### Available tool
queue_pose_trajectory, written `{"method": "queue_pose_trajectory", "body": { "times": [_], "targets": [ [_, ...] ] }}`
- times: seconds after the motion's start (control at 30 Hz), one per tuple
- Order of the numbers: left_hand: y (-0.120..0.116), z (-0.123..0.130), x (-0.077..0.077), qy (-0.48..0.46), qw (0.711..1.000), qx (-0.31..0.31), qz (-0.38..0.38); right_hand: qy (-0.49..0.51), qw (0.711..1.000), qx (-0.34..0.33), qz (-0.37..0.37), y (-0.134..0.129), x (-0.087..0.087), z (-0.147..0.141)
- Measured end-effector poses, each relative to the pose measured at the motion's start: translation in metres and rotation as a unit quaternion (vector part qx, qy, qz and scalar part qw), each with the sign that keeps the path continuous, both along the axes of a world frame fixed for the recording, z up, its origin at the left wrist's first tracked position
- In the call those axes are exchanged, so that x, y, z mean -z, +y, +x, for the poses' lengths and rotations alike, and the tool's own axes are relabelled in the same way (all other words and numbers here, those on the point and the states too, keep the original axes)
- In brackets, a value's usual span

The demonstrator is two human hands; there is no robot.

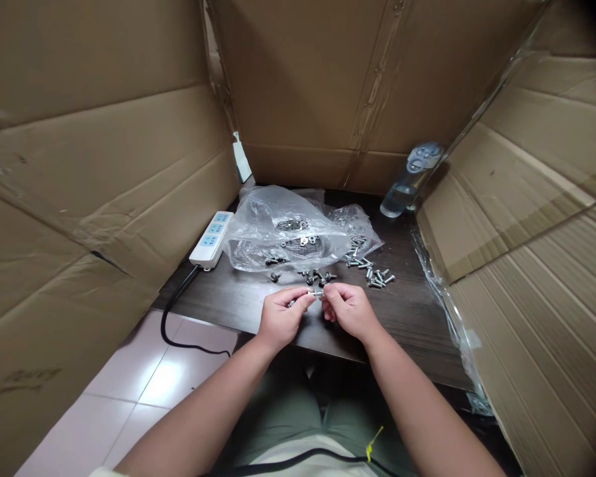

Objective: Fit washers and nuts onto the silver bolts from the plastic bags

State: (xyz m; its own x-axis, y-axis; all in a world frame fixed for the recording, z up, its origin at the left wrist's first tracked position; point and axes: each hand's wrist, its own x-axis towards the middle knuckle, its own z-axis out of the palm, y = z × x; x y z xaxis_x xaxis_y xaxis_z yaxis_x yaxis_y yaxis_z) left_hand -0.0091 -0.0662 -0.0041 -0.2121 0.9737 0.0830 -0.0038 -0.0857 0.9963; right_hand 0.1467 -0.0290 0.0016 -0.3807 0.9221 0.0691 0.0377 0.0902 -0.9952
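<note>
A small silver bolt [318,293] lies level between my two hands, above the front part of the dark table [417,331]. My left hand [284,315] pinches one end of it, with another bit of metal showing by its fingers. The other end is between the thumb and fingers of my right hand [348,310]. Just beyond the hands are several dark-headed screws [310,279]. Loose silver bolts [377,277] are scattered to the right. Behind them, a clear plastic bag [278,209] lies open with small metal plates [304,241] in it.
A white power strip [211,240] with a black cable [165,318] sits at the table's left edge. At the back right a water bottle [400,195] leans near the cardboard. Cardboard walls [298,79] surround the table at left, back and right.
</note>
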Motion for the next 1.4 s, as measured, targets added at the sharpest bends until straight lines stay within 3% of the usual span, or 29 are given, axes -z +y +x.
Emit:
{"method": "queue_pose_trajectory", "body": {
  "times": [0.2, 0.47, 0.67, 0.8, 1.0, 1.23, 1.4],
  "targets": [
    [0.0, 0.0, 0.0, 0.006, 1.0, 0.0, 0.018, 0.104, 0.994, -0.033, -0.009, -0.002, -0.004, 0.005],
    [-0.002, 0.002, 0.002, 0.043, 0.998, -0.004, 0.044, 0.033, 0.998, -0.02, -0.039, -0.001, -0.002, 0.002],
    [0.001, 0.0, 0.002, 0.005, 1.0, 0.0, 0.025, 0.14, 0.988, -0.054, -0.046, -0.001, -0.009, 0.008],
    [0.002, 0.0, 0.002, 0.019, 0.999, 0.013, 0.033, 0.119, 0.992, -0.023, -0.035, -0.003, -0.012, 0.003],
    [0.002, 0.0, 0.005, 0.015, 0.999, 0.007, 0.034, -0.001, 0.998, 0.004, -0.07, 0.0, -0.002, -0.001],
    [0.003, -0.001, 0.01, -0.056, 0.998, 0.036, 0.005, 0.119, 0.991, -0.031, -0.057, -0.001, -0.007, 0.005],
    [0.002, 0.0, 0.003, 0.003, 0.999, 0.023, 0.031, 0.053, 0.995, -0.025, -0.086, -0.002, -0.006, 0.0]
  ]
}}
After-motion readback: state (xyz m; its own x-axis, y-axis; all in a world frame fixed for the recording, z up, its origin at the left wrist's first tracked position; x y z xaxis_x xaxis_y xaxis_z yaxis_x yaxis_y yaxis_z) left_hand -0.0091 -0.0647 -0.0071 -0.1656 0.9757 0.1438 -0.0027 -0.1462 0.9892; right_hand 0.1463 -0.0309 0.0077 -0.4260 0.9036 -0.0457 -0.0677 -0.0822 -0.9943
